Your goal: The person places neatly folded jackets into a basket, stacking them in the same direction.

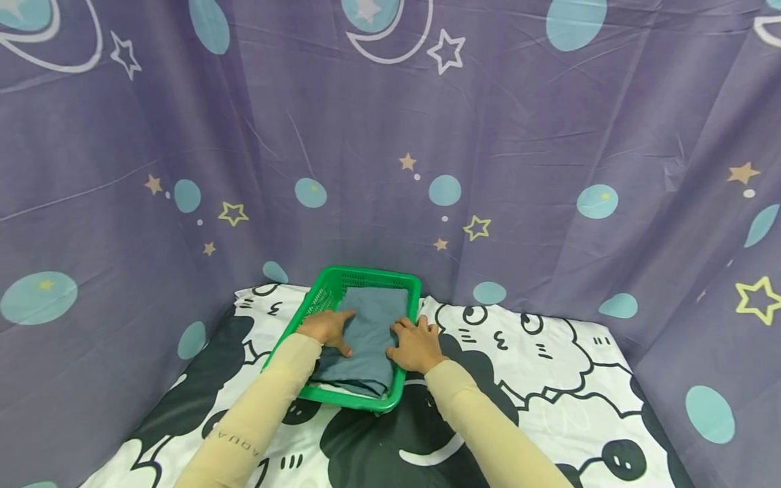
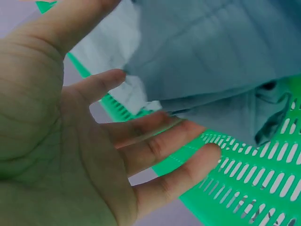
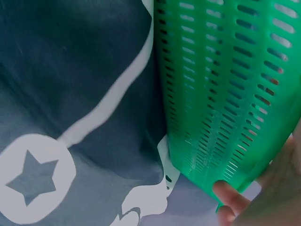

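A folded blue-grey cloth [image 1: 371, 329] lies in a green plastic basket [image 1: 350, 400] with slotted sides. My left hand [image 1: 326, 328] reaches over the basket's left side, its thumb and fingers spread at the cloth's left edge. In the left wrist view those fingers extend fairly straight along the folded layers of the cloth [image 2: 202, 52], beside a piece of white fabric [image 2: 115, 44]. At the opposite side, my right hand [image 1: 419, 346] reaches over the rim, its fingers at the cloth's right edge. The right wrist view catches a few of its fingers [image 3: 230, 197] outside the slotted wall [image 3: 221, 94].
Under the basket spreads a sheet [image 1: 549, 407] printed with black and white cartoon sheep. A purple curtain [image 1: 518, 135] with moons and stars hangs behind it and along both sides.
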A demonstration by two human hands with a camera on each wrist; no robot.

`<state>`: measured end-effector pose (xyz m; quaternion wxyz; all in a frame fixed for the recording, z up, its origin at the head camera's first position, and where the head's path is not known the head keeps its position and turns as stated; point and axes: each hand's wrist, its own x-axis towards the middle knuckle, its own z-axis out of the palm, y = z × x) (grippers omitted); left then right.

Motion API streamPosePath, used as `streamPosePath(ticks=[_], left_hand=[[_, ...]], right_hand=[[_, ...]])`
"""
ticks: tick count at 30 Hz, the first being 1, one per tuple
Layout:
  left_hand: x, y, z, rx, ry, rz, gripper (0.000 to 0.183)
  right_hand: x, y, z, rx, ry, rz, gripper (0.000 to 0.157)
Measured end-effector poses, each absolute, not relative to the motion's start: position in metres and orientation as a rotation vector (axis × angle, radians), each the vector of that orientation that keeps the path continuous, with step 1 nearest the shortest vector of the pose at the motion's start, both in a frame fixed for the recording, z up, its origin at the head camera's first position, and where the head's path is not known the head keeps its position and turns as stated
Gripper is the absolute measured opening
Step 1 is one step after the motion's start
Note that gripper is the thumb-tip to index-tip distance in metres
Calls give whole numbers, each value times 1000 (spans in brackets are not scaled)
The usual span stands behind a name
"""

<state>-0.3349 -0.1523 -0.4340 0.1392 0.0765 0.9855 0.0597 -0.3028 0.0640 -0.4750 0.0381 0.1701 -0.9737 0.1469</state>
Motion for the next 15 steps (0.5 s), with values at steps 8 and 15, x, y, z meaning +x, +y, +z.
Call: streamPosePath(ticks=[8, 15], left_hand=[[-322, -155, -412, 337, 2867, 321, 80], [-309, -154, -401, 446, 2939, 600, 58]], right_hand=[[-290, 89, -483, 553, -2689, 958, 44], [-276, 136, -478, 540, -2581, 1308, 18]])
